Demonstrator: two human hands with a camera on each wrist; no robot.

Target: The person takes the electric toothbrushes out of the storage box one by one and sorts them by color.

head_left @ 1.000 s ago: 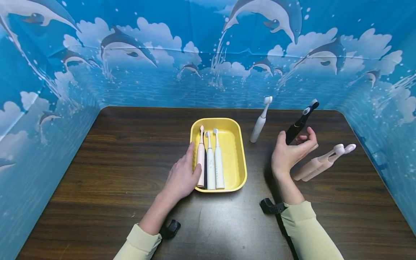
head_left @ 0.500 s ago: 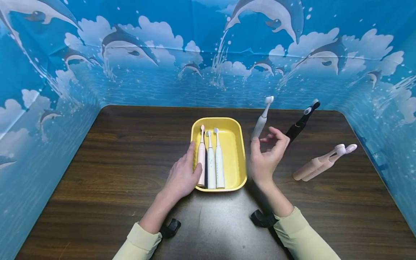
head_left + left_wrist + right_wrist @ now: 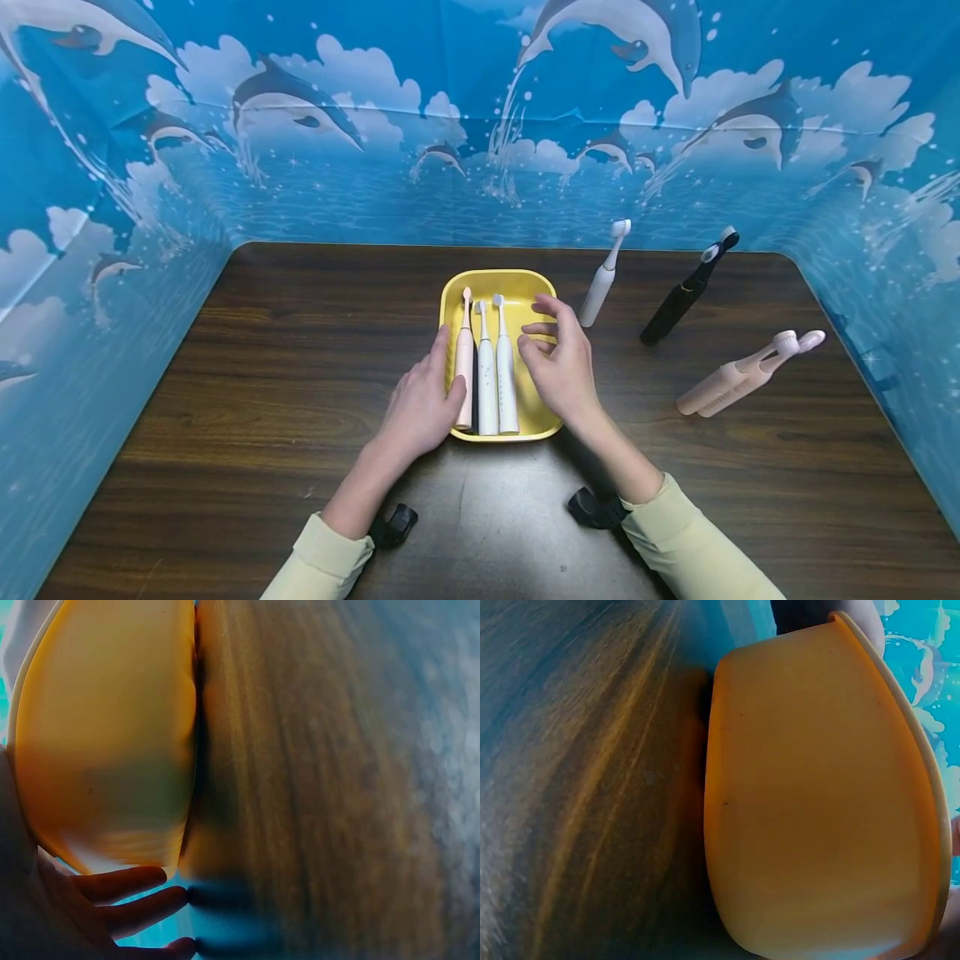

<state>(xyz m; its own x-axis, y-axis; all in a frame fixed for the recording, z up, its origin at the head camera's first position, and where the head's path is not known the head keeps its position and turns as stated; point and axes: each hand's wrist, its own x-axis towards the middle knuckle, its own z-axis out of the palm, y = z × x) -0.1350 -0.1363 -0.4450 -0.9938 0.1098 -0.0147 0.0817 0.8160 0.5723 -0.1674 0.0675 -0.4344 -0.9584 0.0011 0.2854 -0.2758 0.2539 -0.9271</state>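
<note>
My left hand (image 3: pixel 423 400) lies at the left rim of a yellow tray (image 3: pixel 561 379), its thumb over the rim and its fingers extended along the outer wall in the left wrist view. In the tray lie a pink electric toothbrush (image 3: pixel 464 375), a first white electric toothbrush (image 3: pixel 486 379) and a second white one (image 3: pixel 506 379). A dark strip (image 3: pixel 476 392) shows between the pink and white handles, mostly hidden. Over the tray's right side hovers my right hand (image 3: pixel 562 367), fingers loosely bent, holding nothing. The right wrist view shows the tray's outer wall (image 3: pixel 817 787).
Right of the tray, a grey-white electric toothbrush (image 3: pixel 598 292) stands upright on the dark wooden table (image 3: pixel 262 375). Black electric toothbrushes (image 3: pixel 675 308), with two heads showing, stand farther right. A pair of pink ones (image 3: pixel 723 387) stands nearest the right edge. A dolphin-print cloth (image 3: pixel 450 192) encloses the table.
My right hand has moved left from beside the black toothbrushes, past the grey-white one, to over the tray. My left hand and the toothbrushes have stayed in place.
</note>
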